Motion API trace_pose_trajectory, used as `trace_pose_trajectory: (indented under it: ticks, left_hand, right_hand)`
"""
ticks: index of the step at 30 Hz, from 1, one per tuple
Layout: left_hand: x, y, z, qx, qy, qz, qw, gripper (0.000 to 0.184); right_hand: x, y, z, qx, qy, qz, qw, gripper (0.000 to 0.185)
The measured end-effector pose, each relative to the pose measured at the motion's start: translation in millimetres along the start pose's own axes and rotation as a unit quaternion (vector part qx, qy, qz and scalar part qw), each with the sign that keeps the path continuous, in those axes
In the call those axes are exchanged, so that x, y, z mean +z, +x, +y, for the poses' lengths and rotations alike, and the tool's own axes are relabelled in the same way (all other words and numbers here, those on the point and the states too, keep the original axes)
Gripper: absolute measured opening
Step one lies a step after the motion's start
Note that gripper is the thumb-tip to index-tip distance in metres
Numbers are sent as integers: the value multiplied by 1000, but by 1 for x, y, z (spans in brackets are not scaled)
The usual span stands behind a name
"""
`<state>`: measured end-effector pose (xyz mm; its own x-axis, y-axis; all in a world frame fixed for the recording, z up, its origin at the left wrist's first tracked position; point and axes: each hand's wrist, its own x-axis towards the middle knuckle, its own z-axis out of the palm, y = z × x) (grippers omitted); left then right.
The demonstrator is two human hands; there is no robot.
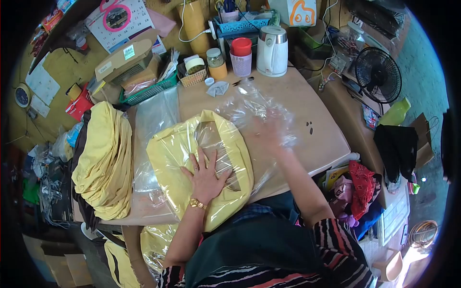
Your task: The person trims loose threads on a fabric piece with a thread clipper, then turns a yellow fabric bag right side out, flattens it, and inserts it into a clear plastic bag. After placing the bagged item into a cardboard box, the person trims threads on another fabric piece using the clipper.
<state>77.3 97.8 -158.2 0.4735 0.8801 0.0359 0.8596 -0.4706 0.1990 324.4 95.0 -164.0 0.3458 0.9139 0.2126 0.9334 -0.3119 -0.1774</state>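
A yellow folded cloth piece (pixel 163 158) lies on the table inside a clear plastic bag, with an oval gap in its middle. My left hand (pixel 207 176) presses flat on the bagged cloth, fingers spread; a gold watch is on that wrist. Further right, my right hand (pixel 269 129) is at the crumpled loose end of the plastic bag (pixel 249 105). Motion and the shiny film blur its fingers, so its grip cannot be made out. Flat clear plastic bags (pixel 156 120) lie left of the bagged cloth.
A draped pile of yellow cloth (pixel 103 163) stands at the table's left. Along the back are a green basket (pixel 149 91), a jar (pixel 216 62), a lilac cup (pixel 241 64) and a white electric kettle (pixel 272 52). A black fan (pixel 378 75) stands at right.
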Motion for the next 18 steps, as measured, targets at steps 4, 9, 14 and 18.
trace_pose_trajectory:
  ticks: [4, 9, 14, 18]
  left_hand:
    - [8, 3, 16, 15, 1, -7, 1000, 82]
    - [-38, 5, 0, 8, -14, -122, 992, 74]
    - [-66, 79, -108, -39, 119, 103, 987, 61]
    - [-90, 117, -155, -97, 163, -17, 982, 54]
  right_hand:
    - [-3, -11, 64, 178, -64, -22, 982, 90]
    - [-7, 8, 107, 310, 44, 45, 949, 87]
    - [7, 10, 92, 120, 45, 52, 990, 59]
    - [23, 24, 112, 74, 128, 153, 977, 34]
